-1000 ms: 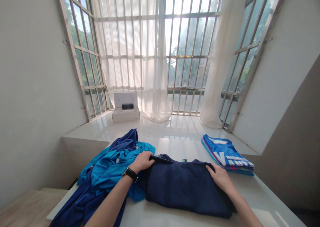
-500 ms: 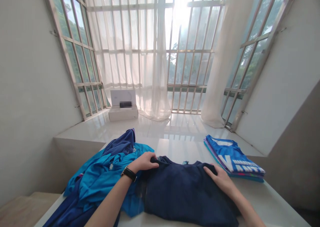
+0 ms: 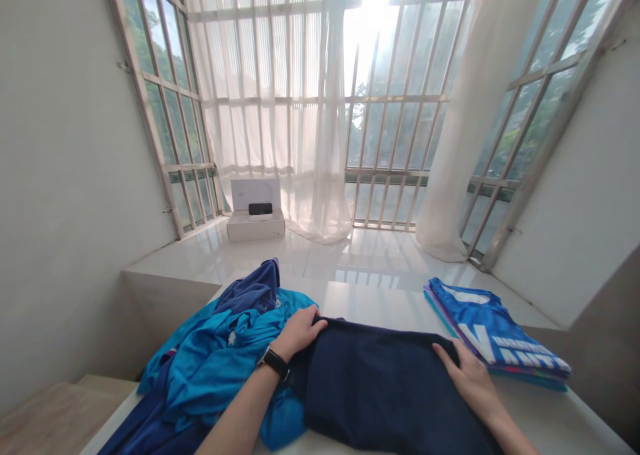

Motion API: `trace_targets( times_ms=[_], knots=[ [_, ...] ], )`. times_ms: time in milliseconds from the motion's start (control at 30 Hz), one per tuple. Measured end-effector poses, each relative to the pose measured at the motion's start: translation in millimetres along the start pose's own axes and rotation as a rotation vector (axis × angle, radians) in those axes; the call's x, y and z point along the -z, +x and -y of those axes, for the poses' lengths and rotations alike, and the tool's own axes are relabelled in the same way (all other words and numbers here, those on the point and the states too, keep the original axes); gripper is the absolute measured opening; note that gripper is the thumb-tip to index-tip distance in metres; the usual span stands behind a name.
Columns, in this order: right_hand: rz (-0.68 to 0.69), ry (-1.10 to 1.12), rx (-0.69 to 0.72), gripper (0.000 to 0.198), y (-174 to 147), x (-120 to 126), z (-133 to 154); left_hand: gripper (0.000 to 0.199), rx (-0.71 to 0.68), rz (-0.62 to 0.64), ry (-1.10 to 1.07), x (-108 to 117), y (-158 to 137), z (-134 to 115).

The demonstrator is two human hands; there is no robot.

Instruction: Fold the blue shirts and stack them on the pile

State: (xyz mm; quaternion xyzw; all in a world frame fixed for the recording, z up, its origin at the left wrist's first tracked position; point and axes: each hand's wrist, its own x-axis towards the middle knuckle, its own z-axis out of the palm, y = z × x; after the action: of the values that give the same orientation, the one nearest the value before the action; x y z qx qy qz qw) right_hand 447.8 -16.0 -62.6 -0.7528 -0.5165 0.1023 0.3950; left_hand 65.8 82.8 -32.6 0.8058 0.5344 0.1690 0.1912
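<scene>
A dark navy shirt (image 3: pixel 385 388) lies in front of me, partly folded, its upper edge pulled nearly straight between my hands. My left hand (image 3: pixel 301 331), with a black watch on the wrist, pinches the upper left corner. At the upper right corner, my right hand (image 3: pixel 467 375) grips the cloth between thumb and fingers. Rumpled bright blue clothes (image 3: pixel 215 355) are heaped to the left, touching the navy shirt, and a darker blue garment (image 3: pixel 253 288) rests on top of them. Right of my right hand sits a stack of folded shirts (image 3: pixel 495 328), the top one blue with white lettering.
A white box with its lid raised (image 3: pixel 256 225) stands on the window ledge (image 3: pixel 310 258), a dark object inside it. Sheer curtains (image 3: pixel 320 141) hang before the barred windows. Below the left side is a beige surface (image 3: pixel 50 415).
The shirt's collar, visible before, is now out of sight; its upper edge is straighter. Both hands still hold the corners. The whole view has shifted, so things appear further right.
</scene>
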Motion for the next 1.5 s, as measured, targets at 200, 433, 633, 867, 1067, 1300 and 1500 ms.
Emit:
trace_targets(
  times_ms=[200,433,633,867,1067,1300,1500],
  knots=[
    [-0.006,-0.159,0.040,0.052,-2.3,-5.3,-7.3,0.026,0.082,-0.047,0.127,-6.9,-5.9,-9.4],
    [0.072,-0.302,-0.053,0.077,-7.1,0.2,-1.9,0.031,0.022,-0.086,0.146,-0.3,-14.6,-16.1],
    [0.019,-0.349,0.082,0.070,-17.4,-1.7,6.1,0.032,-0.012,-0.060,0.130,3.9,-16.6,-18.7],
    [-0.198,-0.298,0.447,0.055,-12.9,2.0,6.6,0.021,-0.054,-0.013,0.027,5.6,-17.8,-16.3],
    [-0.137,-0.127,0.531,0.033,-71.2,7.4,61.3,0.023,-0.104,-0.005,-0.218,25.9,-26.6,-27.0],
    [0.229,0.126,0.586,0.065,-172.5,8.2,125.1,0.022,-0.171,0.170,-0.844,54.7,-94.7,-102.1],
    [0.207,0.112,0.482,0.074,-186.4,47.0,157.0,0.041,-0.138,0.190,-1.169,38.1,-156.5,-151.8]
  ],
)
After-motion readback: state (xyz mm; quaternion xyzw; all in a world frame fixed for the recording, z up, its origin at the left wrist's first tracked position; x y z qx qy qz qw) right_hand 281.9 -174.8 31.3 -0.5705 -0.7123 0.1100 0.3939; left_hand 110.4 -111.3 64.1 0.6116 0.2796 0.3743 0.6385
